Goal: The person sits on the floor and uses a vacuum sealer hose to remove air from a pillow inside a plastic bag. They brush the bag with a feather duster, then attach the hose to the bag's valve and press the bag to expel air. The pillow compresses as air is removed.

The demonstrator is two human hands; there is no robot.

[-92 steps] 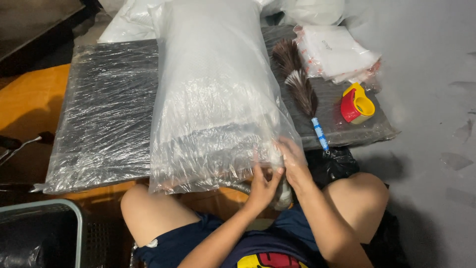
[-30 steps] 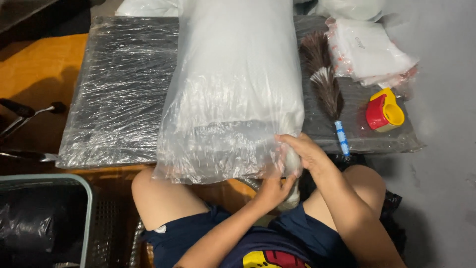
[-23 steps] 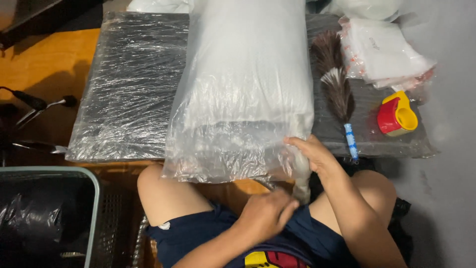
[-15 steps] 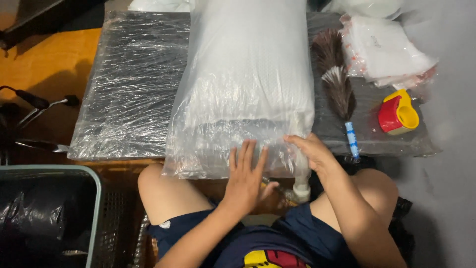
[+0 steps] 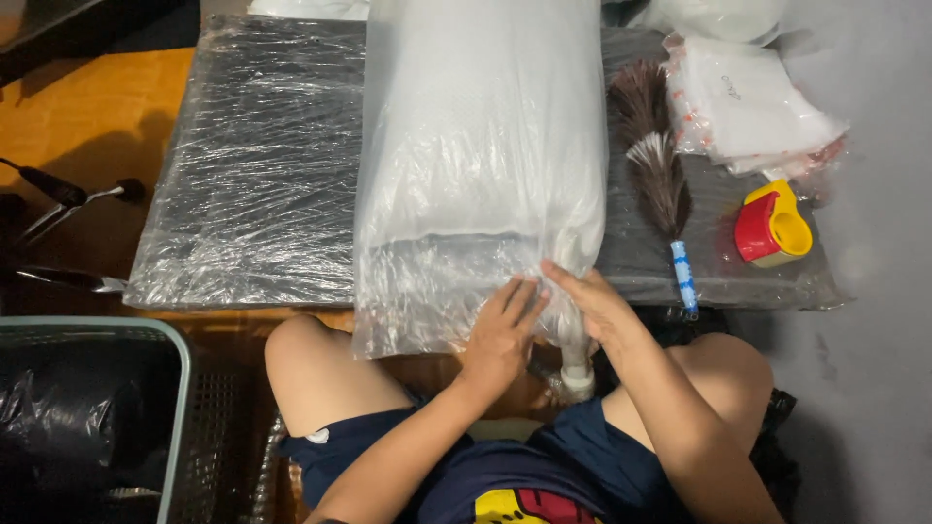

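1. Left hand (image 5: 500, 335) has its fingers (image 5: 519, 296) spread flat on the big clear plastic bag (image 5: 476, 175); right hand (image 5: 594, 303) pinches its gathered corner.
2. The bag lies lengthwise on the wrapped surface (image 5: 252, 184), its near end overhanging the lap.
3. Probably best to keep that palm pressing while bunching the corner tight.
4. Feather duster (image 5: 660, 175) and red-and-yellow tape dispenser (image 5: 772, 223) sit off to the right.

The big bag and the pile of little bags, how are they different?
The big bag is long, puffy and fills the middle of the table; the little bags lie flat in a small pile at the right corner. Both hands, left hand and right hand, touch the big bag; nothing touches the little bags. Both are clear plastic.
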